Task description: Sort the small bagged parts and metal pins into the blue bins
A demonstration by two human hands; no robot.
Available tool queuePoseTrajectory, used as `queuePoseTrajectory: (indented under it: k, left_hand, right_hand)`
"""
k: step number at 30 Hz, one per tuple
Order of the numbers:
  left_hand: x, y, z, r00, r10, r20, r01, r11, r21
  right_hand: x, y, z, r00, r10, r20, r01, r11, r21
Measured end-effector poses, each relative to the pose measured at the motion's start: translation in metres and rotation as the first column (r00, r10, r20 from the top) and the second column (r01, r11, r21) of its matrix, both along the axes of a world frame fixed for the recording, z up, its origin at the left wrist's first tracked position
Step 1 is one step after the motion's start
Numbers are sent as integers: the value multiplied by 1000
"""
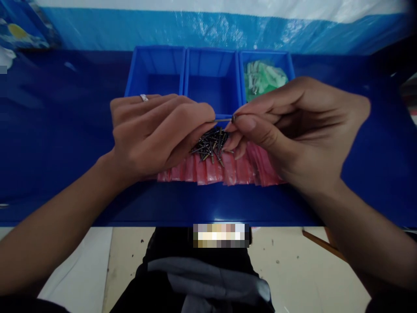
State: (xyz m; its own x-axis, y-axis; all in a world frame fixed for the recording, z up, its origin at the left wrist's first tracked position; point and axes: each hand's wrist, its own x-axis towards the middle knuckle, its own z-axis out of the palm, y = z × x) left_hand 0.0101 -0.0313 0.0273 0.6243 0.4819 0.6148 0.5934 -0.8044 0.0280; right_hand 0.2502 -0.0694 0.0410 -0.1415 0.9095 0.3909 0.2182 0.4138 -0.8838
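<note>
A thin metal pin [223,120] spans the gap between my two hands. My left hand [159,130], with a ring on one finger, pinches its left end. My right hand [293,130] is closed on its dark right end between thumb and forefinger, its other fingers curled below. Beneath the hands lies a pile of loose metal rivets or pins [211,145]. The pile rests by a row of red plastic bags [211,171], partly covered by both hands.
Three blue bins stand behind the hands: a left bin [159,65], a middle bin [213,65] and a right bin [265,55] holding a green and clear plastic bag [265,78]. The blue table [195,204] has its front edge near my lap.
</note>
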Motion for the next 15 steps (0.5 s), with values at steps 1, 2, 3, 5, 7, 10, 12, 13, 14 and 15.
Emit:
queuePoseTrajectory:
  k: [1,2,3,5,7,10,12,13,14,15]
  left_hand:
    - [0,-1,0,1000,-5,6,5,1000,20]
    - [0,-1,1,1000,-15,14,14,998,61]
    - [0,-2,2,999,-32,23,30,994,108]
    - [2,-5,5,998,-42,35,36,987,153]
    - [3,-7,8,998,-31,45,25,991,130]
    - [4,-10,9,1000,-1,30,-2,997,78]
    - [4,-9,8,1000,-2,28,-1,993,118]
    - [3,-7,8,1000,0,30,-4,991,132]
    - [3,-4,7,1000,7,30,-11,991,133]
    - [2,0,6,999,20,29,-23,992,127]
  right_hand:
    - [0,0,0,1000,5,-1,-5,1000,8]
    - [0,-1,0,1000,6,-1,-6,1000,9]
    - [-1,-1,0,1000,2,-1,-2,1000,7]
    - [-1,-2,-1,1000,-4,-8,4,1000,23]
    - [-2,-2,0,1000,15,-14,-14,997,70]
    - [-3,-2,-1,998,60,-10,-59,992,113]
    - [-3,0,-3,998,50,-25,-47,993,105]
    - [-2,2,-3,999,27,-43,-23,995,99]
    - [-2,4,-4,998,6,-64,-1,996,89]
    - [0,6,-4,996,-6,-87,14,997,82]
